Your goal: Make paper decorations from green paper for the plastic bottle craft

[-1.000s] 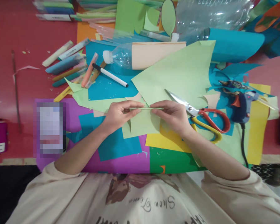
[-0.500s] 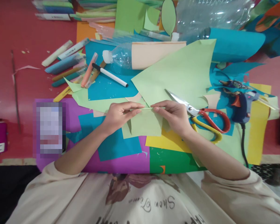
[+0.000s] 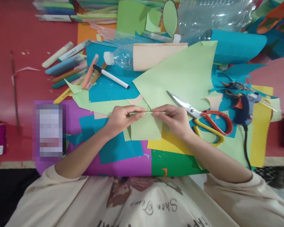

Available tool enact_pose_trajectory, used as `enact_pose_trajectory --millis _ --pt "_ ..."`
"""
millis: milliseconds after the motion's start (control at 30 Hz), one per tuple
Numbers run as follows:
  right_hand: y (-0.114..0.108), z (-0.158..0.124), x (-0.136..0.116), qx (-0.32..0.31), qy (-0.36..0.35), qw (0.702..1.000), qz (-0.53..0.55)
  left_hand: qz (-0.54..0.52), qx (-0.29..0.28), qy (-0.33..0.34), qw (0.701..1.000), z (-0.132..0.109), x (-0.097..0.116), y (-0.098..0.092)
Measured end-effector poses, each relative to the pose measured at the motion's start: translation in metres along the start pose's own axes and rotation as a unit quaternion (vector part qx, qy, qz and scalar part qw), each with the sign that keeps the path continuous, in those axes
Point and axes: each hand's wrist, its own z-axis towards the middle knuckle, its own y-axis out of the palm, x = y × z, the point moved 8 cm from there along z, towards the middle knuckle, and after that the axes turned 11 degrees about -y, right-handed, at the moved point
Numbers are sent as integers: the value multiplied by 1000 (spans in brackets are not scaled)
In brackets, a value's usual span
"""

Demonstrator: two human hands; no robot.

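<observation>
Between my two hands is a small piece of light green paper (image 3: 146,127), its top edge folded or rolled into a narrow strip. My left hand (image 3: 123,119) pinches the left end of that edge between thumb and fingers. At the other end, my right hand (image 3: 171,119) pinches the same edge, its thumb close to the left one. The lower part of the paper hangs toward me. Scissors (image 3: 192,111) with one red and one yellow handle lie just right of my right hand. A large light green sheet (image 3: 180,74) spreads beyond my fingers.
A plastic bottle wrapped in peach paper (image 3: 159,56) lies behind, near a white marker (image 3: 115,78). Several markers (image 3: 63,64) are at left, above a blurred phone (image 3: 50,130). A glue gun (image 3: 245,108) with a black cord sits at right. Blue paper (image 3: 120,151) lies in front.
Both hands keep their pinch on the paper and have tipped it slightly, so its hanging part shows more squarely. The view has shifted a little.
</observation>
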Motion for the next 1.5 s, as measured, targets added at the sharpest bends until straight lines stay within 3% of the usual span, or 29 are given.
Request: enact_pose_trajectory --millis 267,600,1267,1500 --pt "-1 0 1 -2 1 1000 -2 9 16 9 1000 -1 1 -5" --pt "-6 2 3 16 7 1000 -2 2 76 38 996 -2 6 -18" --pt "-2 0 1 10 15 1000 23 -24 -26 -18 999 0 -3 -2" --pt "-2 1 -2 -2 2 1000 21 -17 -28 -20 999 2 -2 -2"
